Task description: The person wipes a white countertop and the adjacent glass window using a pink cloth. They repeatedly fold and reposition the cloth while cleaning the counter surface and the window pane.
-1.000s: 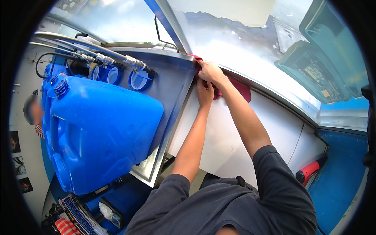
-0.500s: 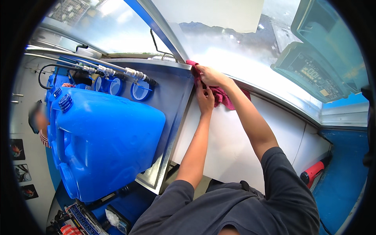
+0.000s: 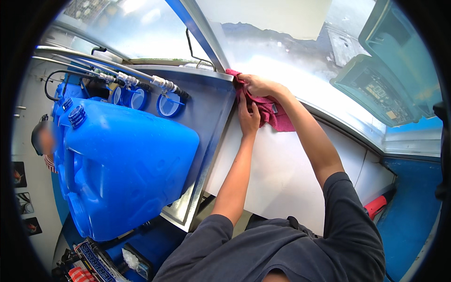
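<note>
A dark pink cloth (image 3: 283, 121) lies bunched at the corner where the metal counter (image 3: 206, 101) meets the window ledge, its loose part spreading over the white surface. My right hand (image 3: 260, 87) is closed on the cloth's upper part, beside the end of the metal rim. Just below it, my left hand (image 3: 249, 116) reaches up against the cloth, fingers stretched and thumb apart. Part of the cloth is hidden behind both hands.
Large blue jerrycans (image 3: 136, 155) stand on the metal counter at left, beneath metal pipes (image 3: 159, 82) with fittings. A window (image 3: 282, 61) rises beyond the ledge. A white panel (image 3: 277, 174) lies before me; a red-and-black tool (image 3: 376, 207) is at right. Another person (image 3: 46, 141) is at far left.
My right hand has shifted slightly right and down with the cloth, whose hanging folds have changed shape. My left hand stays close by, its thumb and fingers slightly repositioned. The view has shifted slightly.
</note>
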`<control>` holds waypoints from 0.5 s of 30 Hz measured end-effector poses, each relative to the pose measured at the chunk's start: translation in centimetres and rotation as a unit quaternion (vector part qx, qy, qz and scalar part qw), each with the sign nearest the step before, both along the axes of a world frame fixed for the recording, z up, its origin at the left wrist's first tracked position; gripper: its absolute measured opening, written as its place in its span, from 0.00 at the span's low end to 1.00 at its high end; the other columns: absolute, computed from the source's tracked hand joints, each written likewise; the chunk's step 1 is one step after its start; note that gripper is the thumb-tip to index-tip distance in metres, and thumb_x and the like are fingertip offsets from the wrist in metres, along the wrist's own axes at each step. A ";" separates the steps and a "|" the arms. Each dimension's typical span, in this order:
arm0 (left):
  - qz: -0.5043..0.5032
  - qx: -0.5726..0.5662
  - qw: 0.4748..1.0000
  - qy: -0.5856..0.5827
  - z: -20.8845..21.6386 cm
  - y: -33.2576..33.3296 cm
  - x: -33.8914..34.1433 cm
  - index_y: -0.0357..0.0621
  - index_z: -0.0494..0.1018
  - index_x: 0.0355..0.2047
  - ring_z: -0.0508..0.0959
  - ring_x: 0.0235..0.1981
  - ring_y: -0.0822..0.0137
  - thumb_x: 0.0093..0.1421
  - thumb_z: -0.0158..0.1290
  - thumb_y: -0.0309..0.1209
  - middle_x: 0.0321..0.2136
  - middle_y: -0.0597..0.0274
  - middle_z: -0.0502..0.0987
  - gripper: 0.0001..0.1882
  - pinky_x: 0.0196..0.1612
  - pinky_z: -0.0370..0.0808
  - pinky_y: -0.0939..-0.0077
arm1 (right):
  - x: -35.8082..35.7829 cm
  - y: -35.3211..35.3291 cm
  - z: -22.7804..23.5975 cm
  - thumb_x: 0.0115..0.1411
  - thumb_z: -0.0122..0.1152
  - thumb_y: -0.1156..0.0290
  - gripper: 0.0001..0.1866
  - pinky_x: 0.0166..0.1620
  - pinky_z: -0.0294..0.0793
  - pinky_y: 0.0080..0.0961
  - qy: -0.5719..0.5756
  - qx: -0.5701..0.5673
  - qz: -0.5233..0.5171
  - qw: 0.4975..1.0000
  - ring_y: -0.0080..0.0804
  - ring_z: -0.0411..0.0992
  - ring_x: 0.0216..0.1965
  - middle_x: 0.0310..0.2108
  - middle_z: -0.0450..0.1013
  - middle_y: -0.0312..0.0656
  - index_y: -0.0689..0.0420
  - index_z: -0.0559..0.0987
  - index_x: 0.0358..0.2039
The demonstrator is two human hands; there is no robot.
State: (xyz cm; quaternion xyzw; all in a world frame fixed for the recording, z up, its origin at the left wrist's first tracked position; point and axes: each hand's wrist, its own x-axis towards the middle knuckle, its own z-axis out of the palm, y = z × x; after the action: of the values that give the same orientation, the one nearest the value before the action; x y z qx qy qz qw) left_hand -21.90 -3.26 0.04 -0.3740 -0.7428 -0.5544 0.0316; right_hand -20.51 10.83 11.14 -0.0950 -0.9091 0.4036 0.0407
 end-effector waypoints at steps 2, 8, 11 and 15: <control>-0.001 -0.004 1.000 -0.029 0.1 0.0 0.1 0.28 0.56 0.65 0.66 0.61 0.38 0.62 0.49 0.34 0.60 0.31 0.65 0.34 0.64 0.62 0.56 | -0.3 -0.2 1.2 0.54 0.48 0.80 0.15 0.41 0.70 0.46 0.002 0.036 0.008 0.999 0.57 0.74 0.39 0.34 0.75 0.59 0.64 0.73 0.43; -0.032 0.002 0.998 -0.050 0.4 0.0 0.0 0.30 0.53 0.66 0.62 0.63 0.37 0.62 0.49 0.34 0.62 0.30 0.61 0.35 0.67 0.59 0.55 | -3.5 -1.5 5.7 0.52 0.53 0.82 0.13 0.36 0.78 0.46 -0.144 0.139 0.024 0.979 0.50 0.79 0.33 0.32 0.78 0.55 0.66 0.74 0.40; -0.062 -0.004 0.994 -0.089 0.5 0.0 0.1 0.30 0.50 0.68 0.60 0.65 0.36 0.62 0.48 0.34 0.63 0.29 0.58 0.37 0.67 0.58 0.54 | -7.5 -3.4 7.5 0.50 0.64 0.80 0.14 0.34 0.84 0.41 -0.327 0.299 0.037 0.896 0.44 0.82 0.34 0.32 0.81 0.48 0.63 0.81 0.40; -0.078 -0.007 0.994 -0.080 0.3 0.1 0.1 0.28 0.45 0.69 0.56 0.67 0.35 0.62 0.49 0.35 0.65 0.28 0.54 0.41 0.69 0.54 0.56 | -9.5 -4.3 7.9 0.50 0.69 0.74 0.12 0.37 0.85 0.45 -0.438 0.405 0.036 0.802 0.46 0.82 0.34 0.35 0.82 0.47 0.62 0.85 0.36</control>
State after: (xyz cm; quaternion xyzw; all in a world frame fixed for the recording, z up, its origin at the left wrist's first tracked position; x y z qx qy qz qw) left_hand -21.78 -3.16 0.34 -0.3853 -0.7155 -0.5780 -0.0742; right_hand -29.98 6.55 19.01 -0.2034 -0.9138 -0.0849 -0.3413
